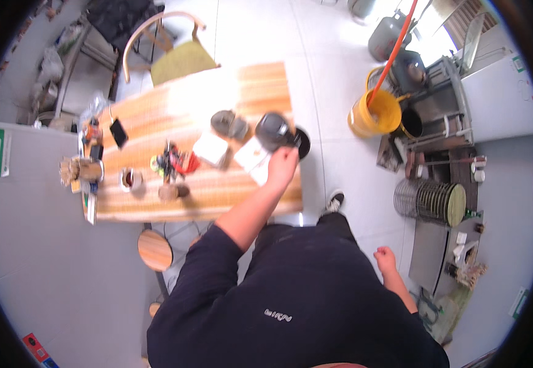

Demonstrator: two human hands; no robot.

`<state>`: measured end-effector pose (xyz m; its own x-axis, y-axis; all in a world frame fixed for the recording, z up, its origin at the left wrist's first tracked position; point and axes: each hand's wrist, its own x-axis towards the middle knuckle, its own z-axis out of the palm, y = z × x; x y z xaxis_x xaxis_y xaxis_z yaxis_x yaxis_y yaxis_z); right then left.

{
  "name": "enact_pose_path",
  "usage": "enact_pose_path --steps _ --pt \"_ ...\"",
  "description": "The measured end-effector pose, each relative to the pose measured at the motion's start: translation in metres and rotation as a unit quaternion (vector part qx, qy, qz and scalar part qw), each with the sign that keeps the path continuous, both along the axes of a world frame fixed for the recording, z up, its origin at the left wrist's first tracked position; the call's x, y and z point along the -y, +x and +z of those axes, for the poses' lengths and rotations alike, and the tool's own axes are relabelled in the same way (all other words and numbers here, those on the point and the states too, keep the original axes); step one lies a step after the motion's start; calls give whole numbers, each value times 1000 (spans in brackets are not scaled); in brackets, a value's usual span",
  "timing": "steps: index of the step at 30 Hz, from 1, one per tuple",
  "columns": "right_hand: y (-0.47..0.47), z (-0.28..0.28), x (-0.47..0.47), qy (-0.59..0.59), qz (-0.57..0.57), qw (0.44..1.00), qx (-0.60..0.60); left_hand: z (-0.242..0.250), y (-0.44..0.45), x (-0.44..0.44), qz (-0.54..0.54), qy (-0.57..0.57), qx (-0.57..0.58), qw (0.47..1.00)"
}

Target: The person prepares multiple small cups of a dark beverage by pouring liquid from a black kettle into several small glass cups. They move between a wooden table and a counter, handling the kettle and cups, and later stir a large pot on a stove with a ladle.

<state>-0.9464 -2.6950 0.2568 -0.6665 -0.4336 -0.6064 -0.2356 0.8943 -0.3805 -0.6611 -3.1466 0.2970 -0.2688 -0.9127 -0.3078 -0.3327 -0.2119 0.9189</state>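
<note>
My left hand [284,160] is at the table's near right corner. Its fingers are closed at the edge of a black cap [271,130], whose dark round part reaches past the table edge; the exact grip is partly hidden. White paper sheets [250,156] lie beneath and beside that hand. A white stack that looks like napkins [210,148] and two grey, blurred objects [223,123] are left of the cap. Down at my right side hangs my right hand [385,258], its fingers curled, with nothing visible in it.
On the wooden table [257,83] are a phone [119,133], a cup [130,179], a red and black item [181,161] and wooden sticks [80,170]. A chair [181,62] is beyond. Rightward are a yellow bucket [374,115], gas cylinders [388,39] and a wire rack [425,201].
</note>
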Motion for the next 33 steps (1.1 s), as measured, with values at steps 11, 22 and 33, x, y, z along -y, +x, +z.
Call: enact_pose_path --steps 11,22,33 --pt "-230 -58 36 -25 323 945 48 -109 -125 -129 -219 112 308 919" --pt "-365 -44 285 24 223 970 94 -235 -163 -10 -342 239 158 895" --pt "-369 -68 568 -30 272 956 104 -67 -258 402 -165 15 276 947"
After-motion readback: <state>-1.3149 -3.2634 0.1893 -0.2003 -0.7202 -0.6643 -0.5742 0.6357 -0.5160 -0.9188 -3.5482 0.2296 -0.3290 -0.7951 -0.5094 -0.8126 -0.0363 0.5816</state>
